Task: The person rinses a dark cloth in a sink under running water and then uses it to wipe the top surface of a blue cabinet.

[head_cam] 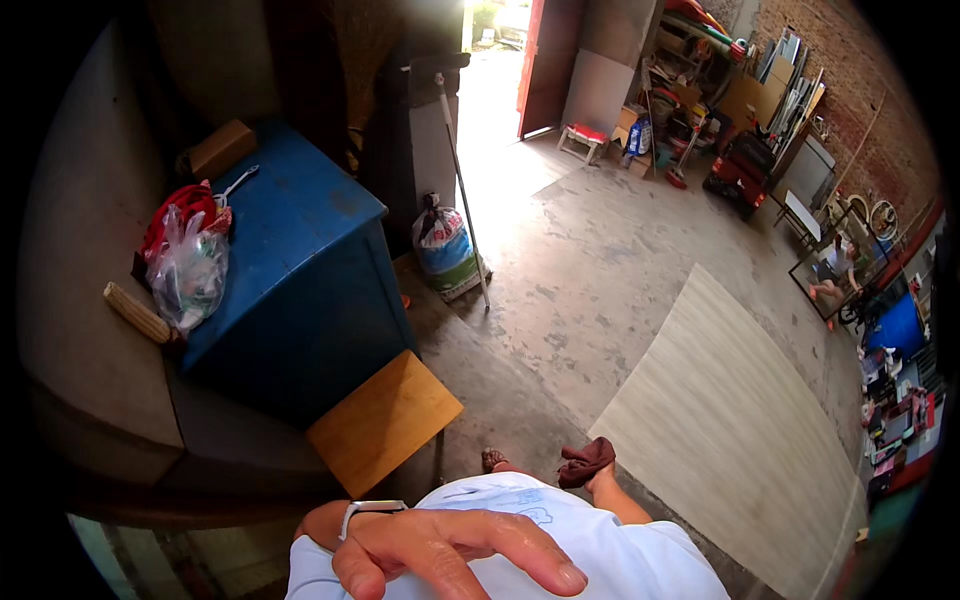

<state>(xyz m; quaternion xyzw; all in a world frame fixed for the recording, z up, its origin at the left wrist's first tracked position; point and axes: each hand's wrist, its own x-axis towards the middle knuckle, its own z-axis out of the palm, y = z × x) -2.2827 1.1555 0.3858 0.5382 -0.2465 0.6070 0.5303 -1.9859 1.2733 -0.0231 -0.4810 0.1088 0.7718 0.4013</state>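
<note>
Close to the camera, my left hand [442,547] is raised in front of my white shirt [630,551]. Its fingers are spread with nothing between them, and a pale-banded watch [373,508] is on that wrist. My right hand [602,480] hangs lower, beyond the shirt, gripping a bunched dark brown cloth [586,460]. The cloth covers most of its fingers. One of my feet, in a woven-looking brown shoe [493,458], shows past the shirt hem.
A blue cabinet [300,217] on the left bears a plastic bag [187,274], red fabric and a box. A wooden board [386,424] is beside it. A pole [461,180] leans near a stuffed sack [448,251]. Farther right are an open door [551,67] and a person [834,270].
</note>
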